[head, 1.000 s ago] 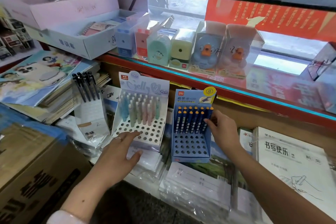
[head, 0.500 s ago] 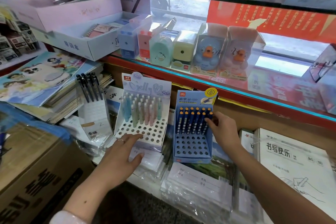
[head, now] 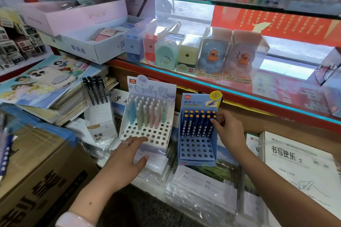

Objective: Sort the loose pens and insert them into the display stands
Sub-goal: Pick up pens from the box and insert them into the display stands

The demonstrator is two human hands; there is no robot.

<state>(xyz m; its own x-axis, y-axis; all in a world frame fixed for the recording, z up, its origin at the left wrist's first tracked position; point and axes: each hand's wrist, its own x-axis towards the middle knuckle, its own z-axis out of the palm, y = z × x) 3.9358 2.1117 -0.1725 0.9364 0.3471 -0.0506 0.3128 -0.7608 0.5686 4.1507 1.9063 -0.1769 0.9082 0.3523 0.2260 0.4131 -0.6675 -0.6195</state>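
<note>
A white display stand (head: 147, 134) holds several pastel pens (head: 145, 112) in its back rows; its front holes are bare. My left hand (head: 127, 155) rests flat at that stand's front edge, fingers spread, holding nothing. To its right a blue display stand (head: 198, 151) carries several dark blue pens with orange caps (head: 197, 123) in the rear rows. My right hand (head: 227, 131) touches the right side of this stand, its fingertips pinching the rightmost blue pen near the cap. A third small white holder (head: 99, 121) with several black pens (head: 95, 89) leans at the left.
A glass shelf (head: 239, 94) with boxed sharpeners and duck figures hangs just above the stands. Wrapped notebooks (head: 201, 188) lie under and before the stands, a white booklet (head: 299, 164) at the right, a cardboard box (head: 36, 180) at lower left, stacked books (head: 48, 86) at left.
The view has shifted slightly. Both hands stay almost where they were; my right fingertips have closed a little on the rightmost blue pen.
</note>
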